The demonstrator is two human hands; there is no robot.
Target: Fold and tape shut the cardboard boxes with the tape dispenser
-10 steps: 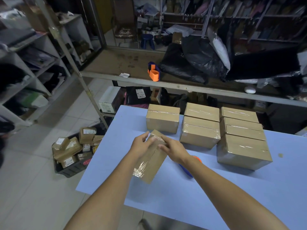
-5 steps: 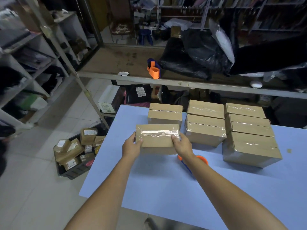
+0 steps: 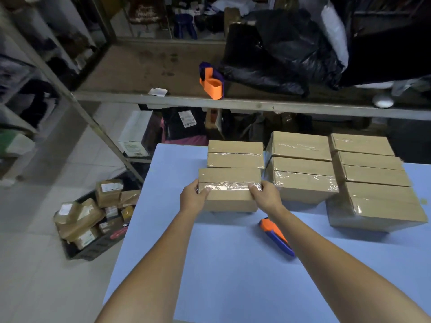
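A small taped cardboard box [image 3: 229, 183] sits flat on the blue table [image 3: 233, 264], right in front of another taped box [image 3: 235, 153]. My left hand [image 3: 193, 197] grips its left end and my right hand [image 3: 264, 194] grips its right end, thumbs on the taped top seam. An orange and blue tape dispenser [image 3: 275, 236] lies on the table just under my right forearm, partly hidden by it.
Several taped boxes stand in two rows to the right [image 3: 300, 178] [image 3: 373, 180]. A second orange tape dispenser [image 3: 211, 81] rests on the wooden shelf behind. On the floor at left, a black crate [image 3: 93, 248] holds small parcels. A metal rack post slants at left.
The box was turned from a tilted, end-on hold to level, then moved forward and set down behind the row's first box. Both hands stayed on its ends.
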